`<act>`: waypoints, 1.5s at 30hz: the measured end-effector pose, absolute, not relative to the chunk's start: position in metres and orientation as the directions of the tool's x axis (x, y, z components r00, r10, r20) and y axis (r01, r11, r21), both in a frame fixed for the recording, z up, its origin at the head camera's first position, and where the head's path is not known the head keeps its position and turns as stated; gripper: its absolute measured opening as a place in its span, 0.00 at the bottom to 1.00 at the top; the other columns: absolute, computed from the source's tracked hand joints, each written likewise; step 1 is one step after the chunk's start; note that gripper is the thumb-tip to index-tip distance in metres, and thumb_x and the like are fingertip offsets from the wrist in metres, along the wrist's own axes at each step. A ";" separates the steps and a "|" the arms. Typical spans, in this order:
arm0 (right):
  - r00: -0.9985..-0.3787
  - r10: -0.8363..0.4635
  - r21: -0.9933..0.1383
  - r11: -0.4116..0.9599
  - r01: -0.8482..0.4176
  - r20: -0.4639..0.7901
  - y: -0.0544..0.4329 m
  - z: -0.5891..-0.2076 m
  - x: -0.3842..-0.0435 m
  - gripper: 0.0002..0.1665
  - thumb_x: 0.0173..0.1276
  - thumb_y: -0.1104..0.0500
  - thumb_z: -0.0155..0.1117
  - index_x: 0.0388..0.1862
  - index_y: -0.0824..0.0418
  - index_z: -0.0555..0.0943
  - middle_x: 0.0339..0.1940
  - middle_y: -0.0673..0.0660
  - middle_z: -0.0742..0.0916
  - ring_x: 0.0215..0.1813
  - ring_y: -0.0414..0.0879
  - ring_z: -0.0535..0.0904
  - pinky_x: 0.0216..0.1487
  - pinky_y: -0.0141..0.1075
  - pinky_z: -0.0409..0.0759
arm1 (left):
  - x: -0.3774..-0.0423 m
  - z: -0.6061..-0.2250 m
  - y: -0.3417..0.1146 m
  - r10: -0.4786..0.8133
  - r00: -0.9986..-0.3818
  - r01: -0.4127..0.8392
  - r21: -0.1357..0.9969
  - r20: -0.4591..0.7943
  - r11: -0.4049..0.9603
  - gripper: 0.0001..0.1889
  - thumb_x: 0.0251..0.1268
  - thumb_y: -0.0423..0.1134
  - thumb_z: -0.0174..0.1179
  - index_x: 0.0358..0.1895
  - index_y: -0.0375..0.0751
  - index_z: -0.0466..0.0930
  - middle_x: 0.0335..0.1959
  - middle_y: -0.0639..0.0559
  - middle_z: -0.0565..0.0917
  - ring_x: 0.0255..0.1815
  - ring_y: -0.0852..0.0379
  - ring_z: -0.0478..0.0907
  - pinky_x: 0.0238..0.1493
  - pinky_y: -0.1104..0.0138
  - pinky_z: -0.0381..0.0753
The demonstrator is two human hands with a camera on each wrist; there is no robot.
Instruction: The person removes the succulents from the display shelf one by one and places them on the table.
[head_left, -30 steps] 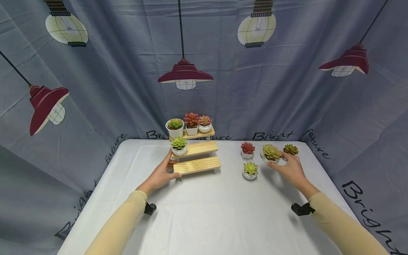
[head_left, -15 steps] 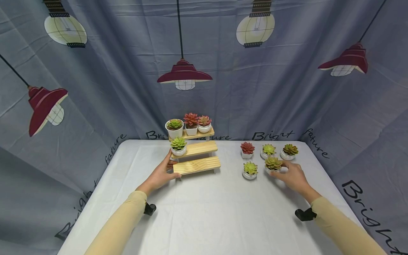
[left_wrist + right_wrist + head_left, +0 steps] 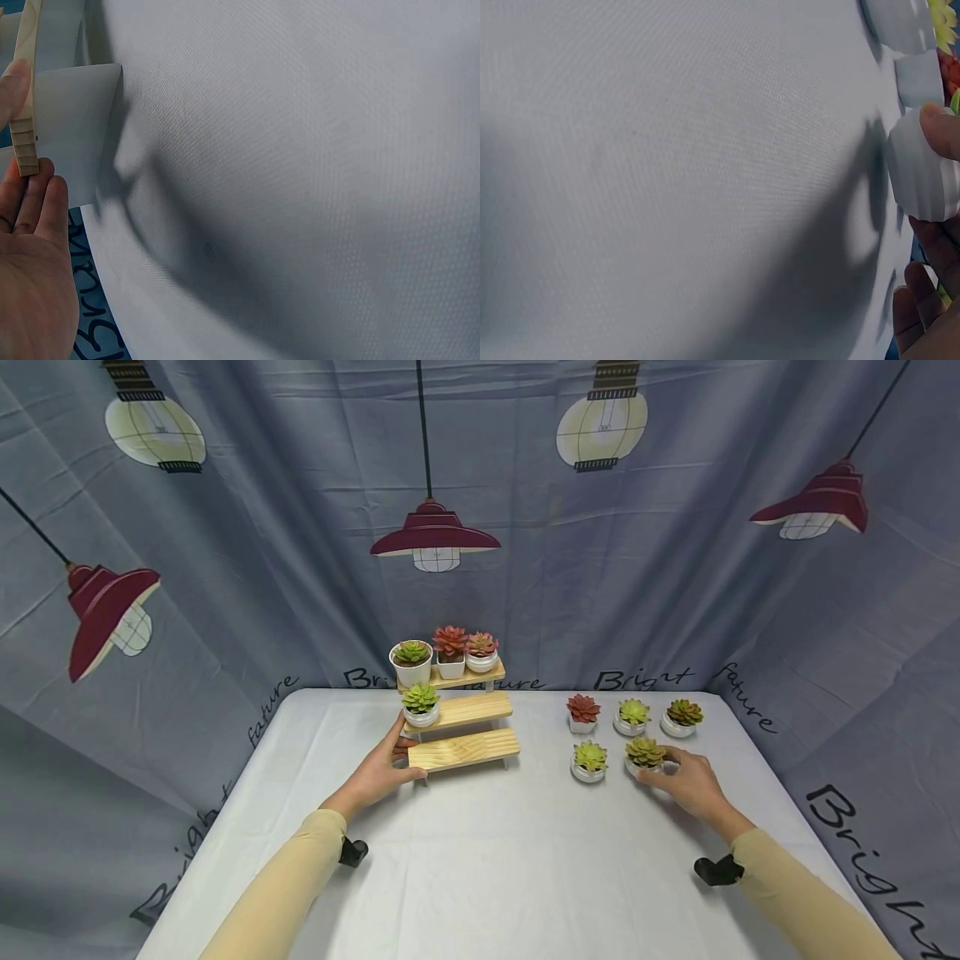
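My left hand [image 3: 377,770] grips the left end of the lowest board of a three-tier wooden plant stand [image 3: 467,749]. In the left wrist view, the thumb is on one side of the board's end [image 3: 25,139] and the fingertips are at its edge. On the right, my right hand [image 3: 692,783] pinches the white pot of an olive-green succulent [image 3: 645,752] between thumb and fingers. The right wrist view shows this ribbed white pot [image 3: 922,169] close over the cloth, upright, with its plant mostly out of frame.
Three potted succulents stand on the top tier, among them a red one [image 3: 450,643]. A light green one [image 3: 421,697] sits on the middle tier's left end. Around my right hand are a red succulent [image 3: 582,710] and three green ones [image 3: 589,757]. A patterned curtain [image 3: 517,585] hangs behind the table.
My right hand has brought the olive-green succulent toward me and down, uncovering a light green one behind it. The left hand has stayed on the stand.
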State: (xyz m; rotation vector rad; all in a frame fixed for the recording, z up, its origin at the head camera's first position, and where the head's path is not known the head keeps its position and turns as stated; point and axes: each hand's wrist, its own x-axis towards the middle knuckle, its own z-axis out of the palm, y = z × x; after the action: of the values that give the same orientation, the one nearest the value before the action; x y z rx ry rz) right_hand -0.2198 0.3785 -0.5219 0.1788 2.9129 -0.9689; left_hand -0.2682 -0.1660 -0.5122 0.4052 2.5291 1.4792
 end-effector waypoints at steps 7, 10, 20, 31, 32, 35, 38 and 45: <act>-0.992 0.082 -0.627 0.769 0.124 -0.096 0.380 -0.526 -0.220 0.58 0.65 0.36 0.73 0.75 0.76 0.63 0.71 0.79 0.69 0.72 0.76 0.61 0.70 0.69 0.63 | -0.268 -0.512 -0.166 0.321 -0.947 0.137 0.873 -0.023 0.467 0.63 0.60 0.41 0.76 0.84 0.63 0.31 0.67 0.42 0.73 0.70 0.41 0.70 0.73 0.49 0.68; -0.992 0.078 -0.636 0.762 0.123 -0.098 0.381 -0.528 -0.221 0.57 0.65 0.37 0.73 0.76 0.75 0.63 0.71 0.79 0.69 0.73 0.75 0.61 0.70 0.69 0.63 | -0.268 -0.512 -0.166 0.319 -0.947 0.134 0.873 -0.026 0.469 0.63 0.61 0.41 0.76 0.84 0.63 0.31 0.67 0.42 0.73 0.70 0.41 0.70 0.74 0.49 0.67; -0.987 0.082 -0.684 0.713 0.157 -0.140 0.382 -0.532 -0.220 0.61 0.64 0.36 0.74 0.77 0.76 0.60 0.73 0.80 0.66 0.73 0.76 0.60 0.72 0.67 0.62 | -0.268 -0.512 -0.165 0.317 -0.948 0.129 0.872 -0.031 0.472 0.63 0.60 0.42 0.77 0.84 0.65 0.31 0.67 0.42 0.73 0.70 0.41 0.70 0.73 0.49 0.68; -0.978 0.082 -0.708 0.679 0.194 -0.190 0.385 -0.536 -0.218 0.67 0.63 0.36 0.75 0.78 0.80 0.52 0.76 0.82 0.59 0.76 0.78 0.52 0.74 0.68 0.55 | -0.268 -0.512 -0.166 0.322 -0.947 0.145 0.873 -0.014 0.465 0.63 0.60 0.41 0.77 0.84 0.63 0.31 0.66 0.42 0.73 0.70 0.41 0.70 0.73 0.49 0.68; -0.979 0.081 -0.710 0.678 0.192 -0.187 0.386 -0.537 -0.217 0.67 0.63 0.36 0.75 0.78 0.80 0.52 0.75 0.83 0.59 0.76 0.78 0.52 0.74 0.68 0.56 | -0.268 -0.512 -0.166 0.323 -0.946 0.146 0.874 -0.013 0.463 0.63 0.60 0.41 0.77 0.84 0.63 0.31 0.66 0.42 0.73 0.70 0.41 0.70 0.73 0.49 0.68; -0.982 0.074 -0.719 0.671 0.178 -0.174 0.386 -0.539 -0.216 0.66 0.63 0.36 0.74 0.78 0.79 0.53 0.75 0.83 0.60 0.75 0.77 0.54 0.74 0.67 0.58 | -0.269 -0.513 -0.166 0.325 -0.946 0.145 0.875 -0.014 0.462 0.64 0.60 0.41 0.77 0.84 0.63 0.31 0.66 0.42 0.73 0.70 0.41 0.70 0.73 0.48 0.68; -0.985 0.070 -0.739 0.653 0.166 -0.160 0.386 -0.541 -0.215 0.65 0.64 0.37 0.75 0.78 0.78 0.54 0.75 0.82 0.61 0.76 0.76 0.55 0.74 0.65 0.59 | -0.269 -0.513 -0.166 0.325 -0.946 0.143 0.875 -0.017 0.462 0.64 0.60 0.42 0.77 0.84 0.64 0.31 0.66 0.42 0.73 0.70 0.41 0.70 0.73 0.48 0.68; -0.986 0.078 -0.772 0.614 0.162 -0.145 0.388 -0.536 -0.212 0.65 0.64 0.36 0.73 0.82 0.70 0.51 0.75 0.79 0.62 0.76 0.74 0.56 0.71 0.67 0.62 | -0.269 -0.513 -0.166 0.323 -0.946 0.141 0.874 -0.020 0.466 0.64 0.60 0.43 0.77 0.84 0.66 0.31 0.67 0.43 0.73 0.70 0.41 0.70 0.73 0.47 0.68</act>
State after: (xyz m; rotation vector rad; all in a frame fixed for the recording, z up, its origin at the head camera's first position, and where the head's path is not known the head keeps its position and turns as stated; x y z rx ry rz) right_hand -0.2123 0.3875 -0.5361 0.2036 2.7343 -1.3228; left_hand -0.2690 -0.1657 -0.5125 0.4051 2.5287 1.4810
